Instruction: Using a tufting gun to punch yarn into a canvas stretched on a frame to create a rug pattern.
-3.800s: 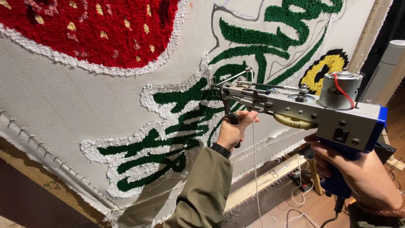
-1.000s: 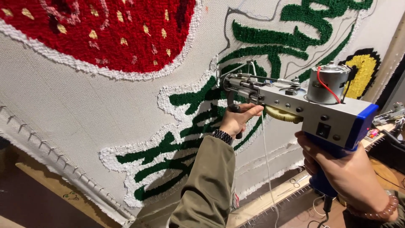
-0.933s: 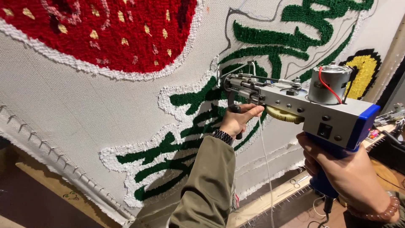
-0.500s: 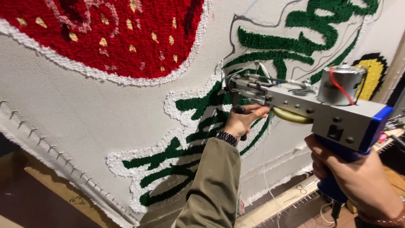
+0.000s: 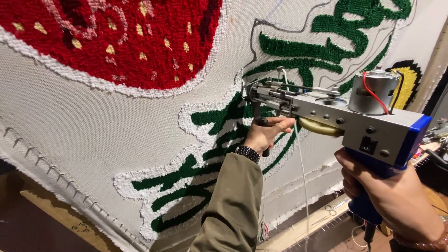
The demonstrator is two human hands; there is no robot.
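Where the grey backing cloth (image 5: 93, 140) is stretched over the wooden frame (image 5: 42, 205), its lower left edge is seen hooked on a slanting row of small nails, with dark open room below it. At the upper left a tufted red strawberry shape (image 5: 116, 37) with yellow seeds is bordered by a white pile edge, and a wide stretch of bare cloth is left between it and the green tufted strokes (image 5: 205, 163), which are outlined in white and run up toward the right. In the middle the left hand (image 5: 263, 135), reached up from an olive sleeve (image 5: 233, 205) with a dark watch at the wrist, is wrapped around the black front handle under the nose of the tufting gun (image 5: 336, 116), its fingers (image 5: 280, 122) curled tight on that handle. The needle end of the gun is pressed against the cloth at the edge of a green stroke, beside the white outline. A thin white yarn (image 5: 302, 177) is seen hanging down from the gun's body. At the right the gun's blue rear grip is clasped by the right hand (image 5: 392, 196), fingers closed about it, a beaded bracelet at the wrist. Behind it a yellow tufted patch with black edge (image 5: 410, 84) lies near the cloth's right border.
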